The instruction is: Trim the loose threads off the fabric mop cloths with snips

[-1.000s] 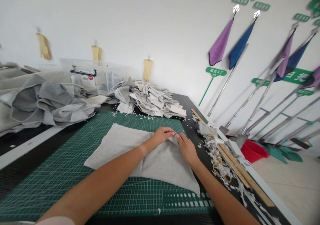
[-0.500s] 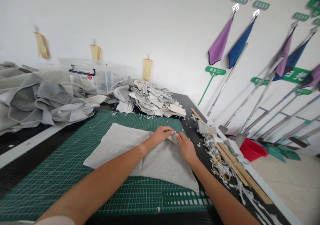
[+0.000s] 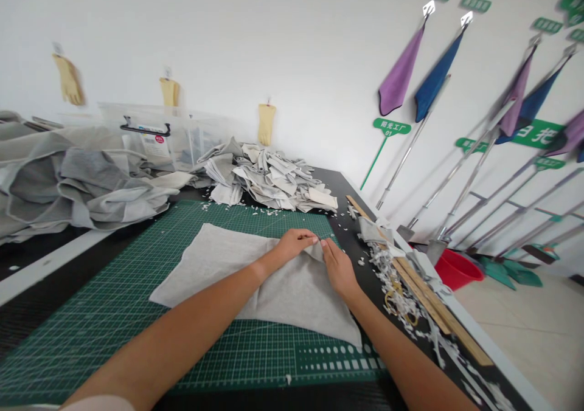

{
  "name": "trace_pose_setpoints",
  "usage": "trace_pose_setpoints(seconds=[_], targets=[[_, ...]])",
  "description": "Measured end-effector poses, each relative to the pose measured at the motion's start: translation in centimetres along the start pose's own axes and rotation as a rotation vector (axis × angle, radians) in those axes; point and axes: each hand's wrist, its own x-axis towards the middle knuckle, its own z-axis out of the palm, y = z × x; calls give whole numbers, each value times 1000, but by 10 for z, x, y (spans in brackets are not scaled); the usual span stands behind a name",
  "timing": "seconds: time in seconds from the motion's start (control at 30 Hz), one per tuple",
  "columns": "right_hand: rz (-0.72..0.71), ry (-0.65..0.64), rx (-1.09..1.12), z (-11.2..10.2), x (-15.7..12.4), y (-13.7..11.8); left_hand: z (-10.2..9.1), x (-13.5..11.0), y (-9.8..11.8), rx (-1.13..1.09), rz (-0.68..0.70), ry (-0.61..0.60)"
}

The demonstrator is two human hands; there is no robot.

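A sheet of grey knit cloth lies spread on a green cutting mat, with a raised, folded peak at its far edge. My left hand pinches that peak from the left. From the right, my right hand holds the same fold, its fingertips almost meeting those of my left hand. The cloth's far corner is partly hidden behind my fingers.
A heap of grey fabric scraps sits beyond the mat, with bulky grey fabric and a clear plastic bin to the left. Right of the mat are trimmings and a wooden ruler along the black table's edge.
My hands stay on the fold with little visible movement. The whole scene drifts slightly left and up as my head shifts.
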Motion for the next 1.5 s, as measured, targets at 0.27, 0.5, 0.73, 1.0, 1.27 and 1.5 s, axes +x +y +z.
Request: trace_pose_setpoints(seconds=[0.27, 0.5, 0.73, 1.0, 1.27, 1.5], targets=[[83, 56, 163, -2, 2, -3, 0, -2, 7, 0, 11, 39], [127, -23, 254, -5, 9, 2, 1, 1, 1, -16, 23, 69], [340, -253, 559, -13, 13, 4, -4, 5, 9, 92, 58, 213], [499, -533, 643, -35, 2, -16, -34, 18, 55, 135, 164, 485], [374, -590, 483, -69, 9, -15, -84, 18, 139, 189, 376, 684], [257, -366, 764, -119, 30, -30, -124, -2, 212, 254, 522, 747]])
